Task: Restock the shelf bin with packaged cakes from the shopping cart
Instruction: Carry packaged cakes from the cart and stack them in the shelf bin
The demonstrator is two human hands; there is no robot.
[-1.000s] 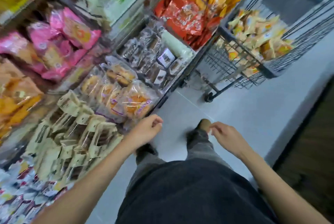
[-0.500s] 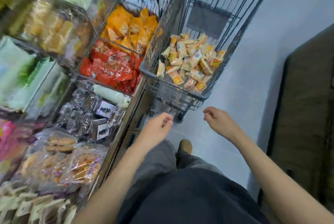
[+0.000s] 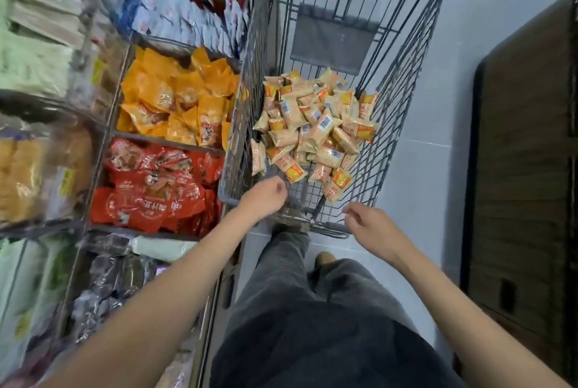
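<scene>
From the head view, the cakes [image 3: 312, 127] are lying heaped in the cart [image 3: 403, 87], which is standing just beside the shelf [image 3: 106, 134] and its bins of orange packs [image 3: 178, 99] and red packs [image 3: 153, 187]. The left hand [image 3: 264, 198] and right hand [image 3: 372, 228] are hovering at the cart's near rim, fingers loosely curled, each grip holding nothing.

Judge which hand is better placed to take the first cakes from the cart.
Left, marginally. The left hand hangs over the cart's near rim beside the packaged cakes; the right hand is empty too, but sits nearer the person.
</scene>
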